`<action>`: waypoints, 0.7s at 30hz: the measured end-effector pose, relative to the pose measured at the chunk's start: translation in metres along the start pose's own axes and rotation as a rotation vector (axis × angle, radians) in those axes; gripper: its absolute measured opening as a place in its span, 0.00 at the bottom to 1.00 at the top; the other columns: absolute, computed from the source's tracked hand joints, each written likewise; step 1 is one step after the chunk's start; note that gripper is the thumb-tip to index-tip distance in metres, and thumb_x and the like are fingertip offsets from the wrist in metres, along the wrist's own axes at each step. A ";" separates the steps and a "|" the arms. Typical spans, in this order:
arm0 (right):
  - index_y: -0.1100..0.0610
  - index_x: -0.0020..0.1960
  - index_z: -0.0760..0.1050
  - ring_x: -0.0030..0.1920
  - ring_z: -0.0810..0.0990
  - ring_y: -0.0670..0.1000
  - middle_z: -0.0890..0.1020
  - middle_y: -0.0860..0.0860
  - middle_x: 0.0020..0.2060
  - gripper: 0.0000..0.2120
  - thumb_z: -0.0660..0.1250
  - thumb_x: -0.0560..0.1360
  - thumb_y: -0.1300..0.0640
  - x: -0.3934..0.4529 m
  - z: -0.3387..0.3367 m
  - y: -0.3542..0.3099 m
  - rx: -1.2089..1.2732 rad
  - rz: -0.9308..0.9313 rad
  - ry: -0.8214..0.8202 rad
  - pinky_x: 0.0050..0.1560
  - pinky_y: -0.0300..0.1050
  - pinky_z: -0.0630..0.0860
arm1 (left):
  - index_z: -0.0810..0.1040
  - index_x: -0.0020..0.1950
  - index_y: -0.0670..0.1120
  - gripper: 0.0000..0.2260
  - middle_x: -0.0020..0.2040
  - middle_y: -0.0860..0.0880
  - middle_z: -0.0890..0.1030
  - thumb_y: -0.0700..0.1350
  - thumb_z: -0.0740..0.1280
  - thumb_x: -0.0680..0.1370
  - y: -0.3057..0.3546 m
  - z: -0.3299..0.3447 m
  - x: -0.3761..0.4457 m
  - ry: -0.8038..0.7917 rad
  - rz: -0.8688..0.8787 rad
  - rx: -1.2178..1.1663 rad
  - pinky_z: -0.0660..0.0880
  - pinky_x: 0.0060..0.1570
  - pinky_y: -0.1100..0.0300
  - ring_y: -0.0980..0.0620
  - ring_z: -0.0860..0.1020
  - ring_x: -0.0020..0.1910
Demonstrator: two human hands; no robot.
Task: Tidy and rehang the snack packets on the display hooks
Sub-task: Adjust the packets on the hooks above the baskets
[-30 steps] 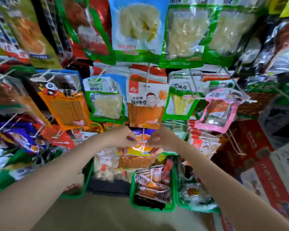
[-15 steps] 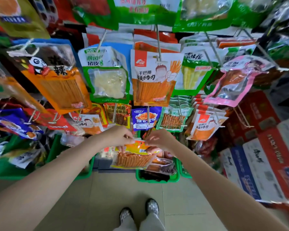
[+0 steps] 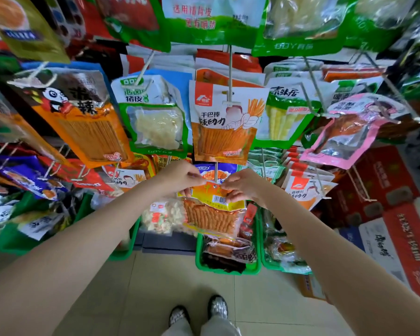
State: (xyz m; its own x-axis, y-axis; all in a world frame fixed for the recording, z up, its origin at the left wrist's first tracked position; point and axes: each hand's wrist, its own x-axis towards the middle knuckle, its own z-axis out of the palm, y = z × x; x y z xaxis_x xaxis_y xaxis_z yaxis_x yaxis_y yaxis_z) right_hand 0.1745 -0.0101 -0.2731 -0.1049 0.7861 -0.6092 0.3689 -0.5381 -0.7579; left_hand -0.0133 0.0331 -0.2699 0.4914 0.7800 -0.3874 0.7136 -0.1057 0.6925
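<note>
Both hands pinch one yellow snack packet (image 3: 212,209) by its top corners — the left hand (image 3: 180,177) at its left corner, the right hand (image 3: 244,186) at its right. The packet hangs between them, its punched hole just below a display hook (image 3: 216,169) — above a green basket (image 3: 228,269).

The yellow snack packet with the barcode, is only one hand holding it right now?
No, both the left hand and the right hand pinch the top edge of the yellow snack packet.
</note>
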 end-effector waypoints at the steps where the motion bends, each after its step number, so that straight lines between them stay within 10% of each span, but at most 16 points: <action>1: 0.64 0.53 0.75 0.25 0.80 0.42 0.79 0.53 0.37 0.06 0.63 0.76 0.66 0.000 0.000 0.000 0.052 0.009 -0.005 0.34 0.34 0.80 | 0.78 0.37 0.48 0.08 0.29 0.55 0.77 0.47 0.67 0.75 -0.002 -0.001 0.000 0.010 -0.002 -0.024 0.72 0.28 0.66 0.56 0.79 0.27; 6: 0.61 0.44 0.76 0.24 0.79 0.44 0.82 0.50 0.27 0.03 0.64 0.76 0.65 0.005 -0.005 0.007 0.263 0.059 -0.028 0.27 0.33 0.75 | 0.73 0.52 0.45 0.06 0.42 0.49 0.79 0.44 0.66 0.76 -0.015 -0.006 -0.004 -0.034 -0.093 -0.097 0.76 0.40 0.57 0.55 0.80 0.34; 12: 0.61 0.45 0.76 0.26 0.80 0.45 0.81 0.53 0.33 0.03 0.63 0.76 0.63 0.003 -0.015 0.010 0.296 0.024 -0.103 0.31 0.33 0.78 | 0.73 0.44 0.49 0.05 0.43 0.48 0.80 0.40 0.64 0.77 -0.023 -0.004 -0.012 -0.043 -0.198 -0.502 0.78 0.42 0.63 0.55 0.82 0.35; 21: 0.66 0.55 0.77 0.50 0.82 0.57 0.81 0.62 0.53 0.10 0.66 0.73 0.68 0.000 0.011 0.045 -0.146 -0.052 -0.132 0.45 0.35 0.79 | 0.69 0.43 0.45 0.05 0.43 0.47 0.76 0.38 0.62 0.78 -0.035 0.024 -0.019 -0.271 -0.322 -0.124 0.78 0.39 0.62 0.51 0.82 0.41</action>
State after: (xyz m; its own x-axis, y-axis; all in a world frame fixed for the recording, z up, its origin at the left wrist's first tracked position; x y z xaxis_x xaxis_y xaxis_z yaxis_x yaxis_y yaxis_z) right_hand 0.1812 -0.0378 -0.3093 -0.2445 0.7598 -0.6025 0.4884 -0.4402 -0.7534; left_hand -0.0356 0.0072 -0.3016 0.3786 0.5691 -0.7300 0.7948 0.2043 0.5715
